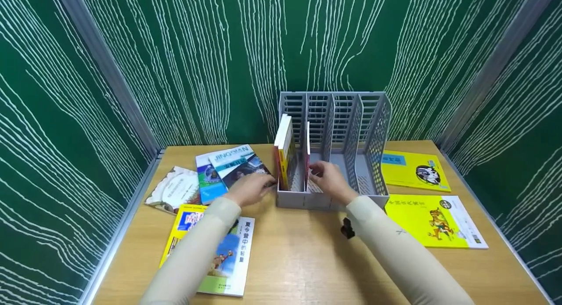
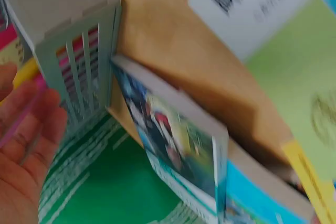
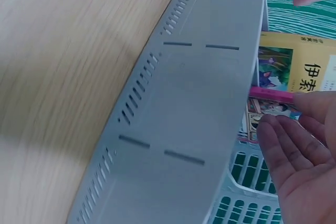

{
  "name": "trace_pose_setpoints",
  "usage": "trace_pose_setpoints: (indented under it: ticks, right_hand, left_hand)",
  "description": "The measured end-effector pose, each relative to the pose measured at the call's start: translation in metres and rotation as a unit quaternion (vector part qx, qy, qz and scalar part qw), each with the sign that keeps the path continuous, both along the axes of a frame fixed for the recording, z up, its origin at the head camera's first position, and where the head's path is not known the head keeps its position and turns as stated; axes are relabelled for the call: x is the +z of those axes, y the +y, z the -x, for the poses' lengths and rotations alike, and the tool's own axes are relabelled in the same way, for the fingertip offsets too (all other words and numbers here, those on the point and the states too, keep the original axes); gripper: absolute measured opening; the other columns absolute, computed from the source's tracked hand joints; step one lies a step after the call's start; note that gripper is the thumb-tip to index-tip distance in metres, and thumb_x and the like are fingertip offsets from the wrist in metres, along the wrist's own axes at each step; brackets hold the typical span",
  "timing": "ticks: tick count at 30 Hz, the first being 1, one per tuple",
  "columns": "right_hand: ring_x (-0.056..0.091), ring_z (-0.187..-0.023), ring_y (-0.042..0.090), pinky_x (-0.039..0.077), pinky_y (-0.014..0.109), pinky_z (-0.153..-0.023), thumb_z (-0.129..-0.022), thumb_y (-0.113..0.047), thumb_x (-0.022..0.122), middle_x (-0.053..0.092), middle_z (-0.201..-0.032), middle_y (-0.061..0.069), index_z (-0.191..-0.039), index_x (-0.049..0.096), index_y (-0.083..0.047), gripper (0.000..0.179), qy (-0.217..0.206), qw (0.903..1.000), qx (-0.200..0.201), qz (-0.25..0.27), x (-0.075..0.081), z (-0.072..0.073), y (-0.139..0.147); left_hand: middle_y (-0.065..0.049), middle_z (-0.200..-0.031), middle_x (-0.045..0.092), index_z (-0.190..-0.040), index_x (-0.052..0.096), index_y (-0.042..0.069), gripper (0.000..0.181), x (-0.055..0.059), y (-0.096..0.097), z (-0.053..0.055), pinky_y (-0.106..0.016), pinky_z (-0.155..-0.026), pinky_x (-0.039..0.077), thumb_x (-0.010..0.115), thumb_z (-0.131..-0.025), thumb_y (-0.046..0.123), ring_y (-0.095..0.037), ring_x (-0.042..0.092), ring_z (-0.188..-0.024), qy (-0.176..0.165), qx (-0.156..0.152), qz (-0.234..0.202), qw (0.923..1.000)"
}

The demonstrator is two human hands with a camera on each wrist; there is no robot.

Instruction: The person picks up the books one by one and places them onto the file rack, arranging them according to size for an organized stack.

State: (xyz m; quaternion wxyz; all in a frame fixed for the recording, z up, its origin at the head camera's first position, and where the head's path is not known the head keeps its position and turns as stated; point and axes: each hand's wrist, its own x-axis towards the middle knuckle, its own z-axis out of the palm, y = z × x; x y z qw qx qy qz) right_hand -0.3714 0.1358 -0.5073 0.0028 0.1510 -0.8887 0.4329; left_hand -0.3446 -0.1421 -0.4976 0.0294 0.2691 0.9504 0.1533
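Note:
My right hand (image 1: pixel 330 178) pinches the near edge of a thin pink-spined book (image 1: pixel 307 156). This book stands upright in the second slot from the left of a grey file rack (image 1: pixel 292 201). In the right wrist view the thumb lies at the pink spine (image 3: pixel 270 94), with the other fingers loosely bent below. My left hand (image 1: pixel 251 188) is beside the rack's left wall, fingers relaxed and holding nothing. In the leftmost slot stand upright books, one with a yellow cover (image 3: pixel 302 59). A JINGDIAN book (image 1: pixel 235 162) lies near the left hand.
More books lie on the left of the table: a white ornate one (image 1: pixel 175 188), a blue one (image 1: pixel 210 182), and one with a white edge strip (image 1: pixel 246 252) under the left forearm. On the right lie two yellow books, one farther back (image 1: pixel 408 171) and one nearer (image 1: pixel 412 215).

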Motion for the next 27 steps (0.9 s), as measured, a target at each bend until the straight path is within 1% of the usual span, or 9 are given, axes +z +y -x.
trace_pose_setpoints:
  ticks: [4,6,8,12,15,17,19,22,27]
  right_hand:
    - [0.075,-0.106,0.038,0.063,0.051,-0.097,-0.101,-0.001,0.070,0.077,-0.114,0.025,-0.125,0.071,0.009,0.025,0.018,0.9994,0.006,-0.027,0.006,-0.006,0.010]
    - [0.075,-0.107,0.037,0.064,0.051,-0.097,-0.102,-0.002,0.069,0.077,-0.117,0.024,-0.127,0.071,0.007,0.026,0.016,0.9990,0.006,-0.041,0.008,-0.010,0.014]
    - [0.075,-0.109,0.036,0.064,0.050,-0.097,-0.102,-0.004,0.070,0.077,-0.119,0.023,-0.128,0.071,0.005,0.027,0.010,0.9984,0.005,-0.055,0.009,-0.013,0.017]
    - [0.075,-0.107,0.035,0.065,0.050,-0.095,-0.102,-0.005,0.071,0.077,-0.120,0.023,-0.128,0.072,0.003,0.027,0.014,0.9966,0.010,-0.081,0.010,-0.020,0.024]
    - [0.076,-0.106,0.037,0.065,0.053,-0.095,-0.099,-0.003,0.073,0.078,-0.119,0.024,-0.125,0.072,0.005,0.027,0.042,0.9938,0.023,-0.101,0.007,-0.024,0.029]
    - [0.077,-0.106,0.038,0.064,0.054,-0.097,-0.098,-0.003,0.074,0.078,-0.118,0.025,-0.124,0.073,0.006,0.027,0.059,0.9913,0.028,-0.114,0.005,-0.026,0.034]
    - [0.077,-0.106,0.040,0.063,0.055,-0.098,-0.098,-0.003,0.075,0.078,-0.119,0.026,-0.124,0.073,0.007,0.028,0.069,0.9891,0.031,-0.127,0.001,-0.028,0.038]
    - [0.076,-0.108,0.043,0.063,0.057,-0.099,-0.098,-0.004,0.075,0.077,-0.121,0.027,-0.125,0.073,0.008,0.030,0.066,0.9875,0.028,-0.141,-0.003,-0.031,0.044]
    - [0.077,-0.108,0.042,0.063,0.057,-0.098,-0.098,-0.008,0.077,0.078,-0.120,0.026,-0.125,0.073,0.007,0.031,0.063,0.9820,0.019,-0.178,-0.010,-0.035,0.052]
  left_hand:
    - [-0.011,-0.135,0.076,-0.136,0.073,0.010,0.031,0.009,-0.019,-0.001,-0.049,-0.116,0.054,0.068,-0.108,0.023,-0.030,0.070,-0.129,-0.026,0.032,0.024,0.9988]
    - [-0.013,-0.133,0.075,-0.134,0.073,0.008,0.031,0.011,-0.029,-0.003,-0.049,-0.115,0.055,0.069,-0.107,0.022,-0.031,0.070,-0.128,-0.041,0.043,0.035,0.9976]
    - [-0.016,-0.130,0.076,-0.131,0.074,0.005,0.031,0.010,-0.040,-0.004,-0.050,-0.113,0.056,0.071,-0.104,0.020,-0.033,0.071,-0.125,-0.052,0.045,0.042,0.9968]
    - [-0.018,-0.124,0.078,-0.128,0.076,0.002,0.033,0.004,-0.057,-0.008,-0.051,-0.106,0.059,0.077,-0.100,0.019,-0.034,0.073,-0.115,-0.067,0.039,0.056,0.9954]
    - [-0.017,-0.114,0.079,-0.121,0.078,0.002,0.031,-0.004,-0.067,-0.014,-0.050,-0.097,0.062,0.081,-0.096,0.021,-0.031,0.073,-0.102,-0.086,0.040,0.070,0.9930]
    - [-0.016,-0.110,0.078,-0.118,0.078,0.002,0.034,-0.008,-0.071,-0.020,-0.050,-0.094,0.061,0.084,-0.093,0.025,-0.031,0.071,-0.099,-0.101,0.041,0.080,0.9908]
    - [-0.015,-0.110,0.077,-0.117,0.078,0.002,0.039,-0.012,-0.075,-0.025,-0.051,-0.096,0.060,0.088,-0.090,0.028,-0.032,0.071,-0.101,-0.112,0.038,0.088,0.9890]
    - [-0.013,-0.118,0.077,-0.124,0.076,0.002,0.052,-0.018,-0.077,-0.032,-0.052,-0.104,0.058,0.092,-0.086,0.035,-0.033,0.071,-0.112,-0.135,0.038,0.103,0.9847]
    - [-0.010,-0.124,0.075,-0.130,0.074,0.008,0.067,-0.027,-0.076,-0.037,-0.051,-0.109,0.056,0.095,-0.081,0.048,-0.028,0.068,-0.115,-0.170,0.052,0.144,0.9735]
